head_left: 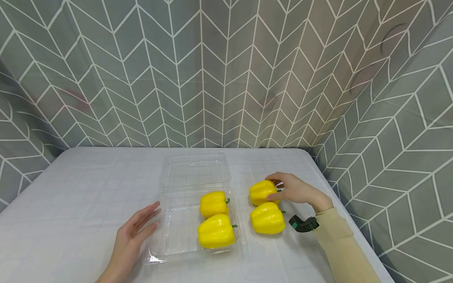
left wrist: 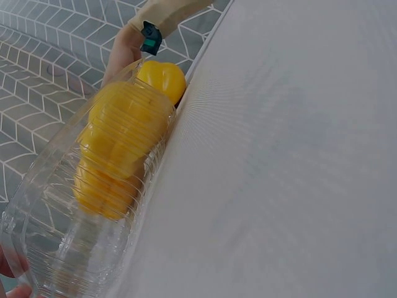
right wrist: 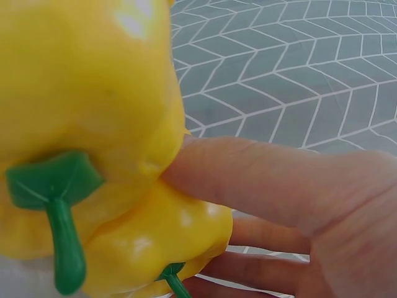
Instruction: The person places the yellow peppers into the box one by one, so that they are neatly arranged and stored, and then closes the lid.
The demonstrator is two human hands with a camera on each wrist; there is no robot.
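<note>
Right fingers: the right hand [head_left: 295, 190] pinches the far loose pepper [head_left: 260, 192], its thumb [right wrist: 229, 177] on the near side and the other fingers bent round the far side.
Pepper in the grip: yellow, lying on its side on the worktop [head_left: 78, 192]; its long axis runs roughly left to right, stem toward the palm.
Pepper beside it: the near loose pepper [head_left: 267, 218] lies just on the person's side, close by the thumb, stem also to the right.
Clear container: its base [head_left: 180, 232] lies to the left of the gripped pepper, between the two hands, with its lid [head_left: 194, 169] laid open on the far side.
Peppers in the base: a far one [head_left: 213, 205] and a near one [head_left: 216, 232] fill the right side; the left half is bare.
Left fingers: the left hand [head_left: 132, 232] is loosely spread at the base's left edge, nearest the bare half; whether it touches the plastic, I cannot tell.
</note>
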